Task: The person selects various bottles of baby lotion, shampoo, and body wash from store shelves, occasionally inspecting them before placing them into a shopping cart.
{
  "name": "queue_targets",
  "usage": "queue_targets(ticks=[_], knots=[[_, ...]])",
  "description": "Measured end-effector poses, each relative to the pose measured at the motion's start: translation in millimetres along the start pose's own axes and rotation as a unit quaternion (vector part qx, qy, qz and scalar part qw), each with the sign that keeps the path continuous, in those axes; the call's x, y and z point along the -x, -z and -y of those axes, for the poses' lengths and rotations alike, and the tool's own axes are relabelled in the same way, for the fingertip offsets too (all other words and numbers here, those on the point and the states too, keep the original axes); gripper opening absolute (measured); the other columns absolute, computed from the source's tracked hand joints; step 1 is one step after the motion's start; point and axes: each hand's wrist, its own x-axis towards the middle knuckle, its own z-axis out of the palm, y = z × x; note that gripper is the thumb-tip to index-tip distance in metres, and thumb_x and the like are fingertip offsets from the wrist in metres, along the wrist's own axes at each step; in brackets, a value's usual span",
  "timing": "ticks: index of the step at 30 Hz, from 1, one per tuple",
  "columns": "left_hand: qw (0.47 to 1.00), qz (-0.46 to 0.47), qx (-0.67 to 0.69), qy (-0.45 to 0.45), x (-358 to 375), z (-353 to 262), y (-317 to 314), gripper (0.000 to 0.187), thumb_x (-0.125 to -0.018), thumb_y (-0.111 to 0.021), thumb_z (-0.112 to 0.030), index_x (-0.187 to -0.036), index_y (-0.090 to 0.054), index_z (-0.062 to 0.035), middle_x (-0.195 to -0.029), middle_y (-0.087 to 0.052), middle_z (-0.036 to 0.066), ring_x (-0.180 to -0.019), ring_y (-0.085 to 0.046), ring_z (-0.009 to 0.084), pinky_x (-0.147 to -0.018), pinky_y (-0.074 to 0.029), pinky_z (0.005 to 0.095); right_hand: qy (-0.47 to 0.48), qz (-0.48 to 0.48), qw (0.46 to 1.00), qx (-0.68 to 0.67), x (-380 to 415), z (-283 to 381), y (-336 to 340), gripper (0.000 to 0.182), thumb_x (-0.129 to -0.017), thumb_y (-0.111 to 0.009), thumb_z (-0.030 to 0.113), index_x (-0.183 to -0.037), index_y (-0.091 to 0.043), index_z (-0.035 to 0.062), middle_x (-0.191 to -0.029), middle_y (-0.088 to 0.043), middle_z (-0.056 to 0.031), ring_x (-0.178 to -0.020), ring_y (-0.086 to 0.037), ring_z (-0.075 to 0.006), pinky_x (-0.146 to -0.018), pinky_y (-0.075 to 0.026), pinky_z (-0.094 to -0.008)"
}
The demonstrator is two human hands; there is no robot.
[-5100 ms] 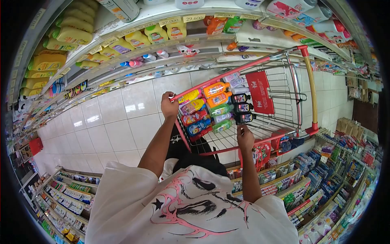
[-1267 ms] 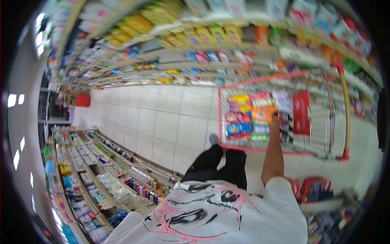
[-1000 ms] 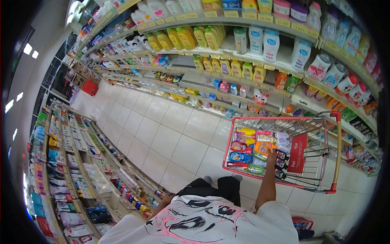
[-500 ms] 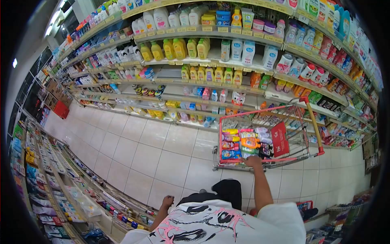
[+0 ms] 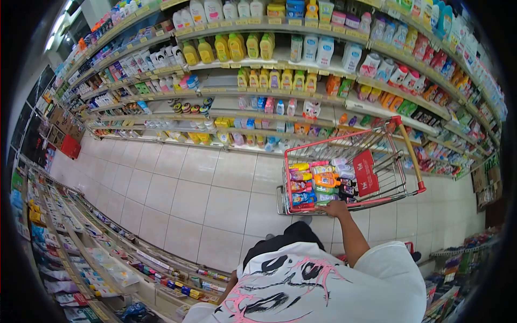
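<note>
My right hand (image 5: 335,208) is closed on the near side rim of a shopping cart (image 5: 288,180), its arm stretched forward. Inside the cart lie several colourful bottles and packs, among them an orange bottle (image 5: 326,180), with blue, yellow, purple and green ones around it. A red sign (image 5: 366,172) hangs inside the cart, and a yellow handle (image 5: 410,153) is at its right end. My left hand (image 5: 233,276) is low beside my white shirt, largely covered by it, so its fingers do not show.
Across the tiled floor (image 5: 188,199) stand long shelves with yellow bottles (image 5: 236,48), white bottles (image 5: 325,52) and many small packs. A second low shelf (image 5: 145,258) runs close on my left. A red bin (image 5: 70,146) stands at the far left end of the aisle.
The view has shifted, and the cart appears slightly further left and higher. My right hand stays on its rim. My left hand, seen closed before, has gone mostly behind my shirt.
</note>
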Motion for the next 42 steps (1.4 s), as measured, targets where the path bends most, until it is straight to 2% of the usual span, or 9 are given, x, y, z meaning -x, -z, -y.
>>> queue_targets(ticks=[6, 9, 12, 14, 18, 20, 24, 28, 42], knots=[[0.994, 0.015, 0.097, -0.039, -40, -1, 6, 0.039, -0.086, -0.059, -0.031, -0.109, -0.063, 0.0002, -0.092, -0.066, 0.010, -0.076, -0.064, 0.0247, -0.064, -0.052, 0.0432, 0.055, -0.031, 0.995, -0.078, 56, 23, -25, 0.078, -0.075, -0.052, 0.080, -0.096, -0.073, 0.0083, -0.094, -0.070, -0.0178, -0.091, -0.067, -0.0330, -0.079, -0.052, -0.0411], [0.983, -0.035, 0.128, 0.129, -68, -71, 9, 0.039, -0.088, -0.058, -0.034, -0.113, -0.061, -0.0035, -0.104, -0.065, 0.011, -0.086, -0.063, 0.0239, -0.072, -0.052, 0.0420, 0.098, -0.056, 0.942, -0.316, 64, -4, -24, 0.051, -0.079, -0.069, 0.056, -0.094, -0.072, 0.0079, -0.090, -0.069, -0.0167, -0.086, -0.067, -0.0310, -0.076, -0.052, -0.0389], [0.984, -0.028, 0.152, 0.092, -82, -163, 18, 0.045, -0.091, -0.055, -0.040, -0.119, -0.057, -0.0050, -0.112, -0.064, 0.011, -0.099, -0.062, 0.0255, -0.080, -0.051, 0.0438, 0.109, -0.404, 0.887, -0.197, 76, -63, 27, 0.017, -0.079, -0.073, 0.023, -0.083, -0.069, 0.0071, -0.082, -0.067, -0.0119, -0.079, -0.065, -0.0301, -0.071, -0.050, -0.0407], [0.987, 0.001, 0.154, 0.049, -92, -223, 15, 0.053, -0.092, -0.053, -0.048, -0.123, -0.055, -0.0053, -0.116, -0.063, 0.012, -0.105, -0.060, 0.0262, -0.086, -0.049, 0.0441, -0.004, -0.550, 0.830, -0.095, 84, -122, 62, 0.027, -0.080, -0.070, 0.018, -0.102, -0.065, 0.0034, -0.099, -0.065, -0.0168, -0.094, -0.061, -0.0355, -0.083, -0.047, -0.0446], [0.984, 0.031, 0.175, 0.004, -119, -315, -13, 0.064, -0.092, -0.053, -0.054, -0.128, -0.052, -0.0014, -0.129, -0.056, 0.014, -0.115, -0.055, 0.0294, -0.093, -0.046, 0.0427, -0.249, -0.560, 0.790, 0.007, 133, -180, 125, 0.054, -0.084, -0.067, 0.038, -0.123, -0.053, 0.0037, -0.115, -0.059, -0.0187, -0.105, -0.057, -0.0381, -0.090, -0.044, -0.0496], [0.977, 0.012, 0.201, -0.074, -133, -344, -38, 0.065, -0.092, -0.055, -0.048, -0.132, -0.046, 0.0018, -0.129, -0.054, 0.018, -0.120, -0.050, 0.0350, -0.101, -0.040, 0.0426, -0.429, -0.381, 0.810, -0.122, 151, -188, 127, 0.064, -0.086, -0.062, 0.051, -0.128, -0.048, 0.0059, -0.124, -0.055, -0.0197, -0.113, -0.055, -0.0376, -0.091, -0.045, -0.0501], [0.984, -0.063, 0.030, -0.163, -165, -346, -87, 0.060, -0.092, -0.059, -0.030, -0.138, -0.038, 0.0021, -0.129, -0.050, 0.023, -0.124, -0.043, 0.0399, -0.107, -0.034, 0.0432, -0.373, -0.383, 0.840, -0.090, 160, -280, 49, 0.068, -0.082, -0.062, 0.061, -0.118, -0.055, 0.0026, -0.094, -0.067, -0.0220, -0.092, -0.064, -0.0450, -0.073, -0.051, -0.0540], [0.960, -0.075, -0.075, -0.260, -159, -362, -84, 0.059, -0.084, -0.056, 0.000, -0.139, -0.033, 0.0018, -0.132, -0.043, 0.026, -0.129, -0.036, 0.0429, -0.107, -0.033, 0.0462, -0.343, -0.204, 0.813, -0.424, 157, -334, 63, 0.043, -0.083, -0.071, 0.036, -0.072, -0.059, -0.0045, -0.053, -0.054, -0.0109, -0.046, -0.057, -0.0256, -0.043, -0.047, -0.0407], [0.960, -0.158, -0.038, -0.230, -166, -446, -190, 0.040, -0.089, -0.045, 0.003, -0.128, -0.043, -0.0005, -0.109, -0.059, 0.028, -0.104, -0.057, 0.0468, -0.086, -0.047, 0.0459, -0.325, -0.270, 0.823, -0.380, 100, -464, 93, 0.030, -0.082, -0.068, 0.027, -0.077, -0.052, 0.0009, -0.050, -0.043, -0.0007, -0.034, -0.044, -0.0141, -0.030, -0.036, -0.0320]])
